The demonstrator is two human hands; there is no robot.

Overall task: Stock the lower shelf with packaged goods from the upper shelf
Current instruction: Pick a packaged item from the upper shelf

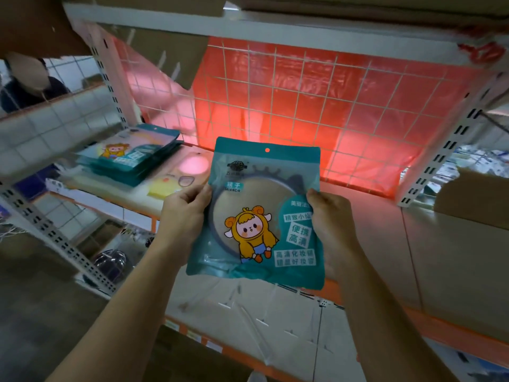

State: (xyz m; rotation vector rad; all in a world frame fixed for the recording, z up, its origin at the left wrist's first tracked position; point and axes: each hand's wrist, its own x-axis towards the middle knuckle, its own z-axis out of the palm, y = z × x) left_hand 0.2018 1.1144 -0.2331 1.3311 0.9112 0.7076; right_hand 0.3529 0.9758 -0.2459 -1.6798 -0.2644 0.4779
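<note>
A teal mirror package [259,216] with a cartoon sheep figure is held upright in the middle of the view, above the shelf board [371,216]. My left hand [183,213] grips its left edge, thumb on the front. My right hand [330,219] grips its right edge the same way. A stack of similar teal packages [129,157] lies on the same shelf at the back left, leaning to the right.
A white wire grid [316,106] with red plastic sheet behind it closes the back of the shelf. Cardboard boxes [473,199] stand at right. Flat yellow and pink packs [176,180] lie beside the stack. A person [27,84] stands beyond the left shelf.
</note>
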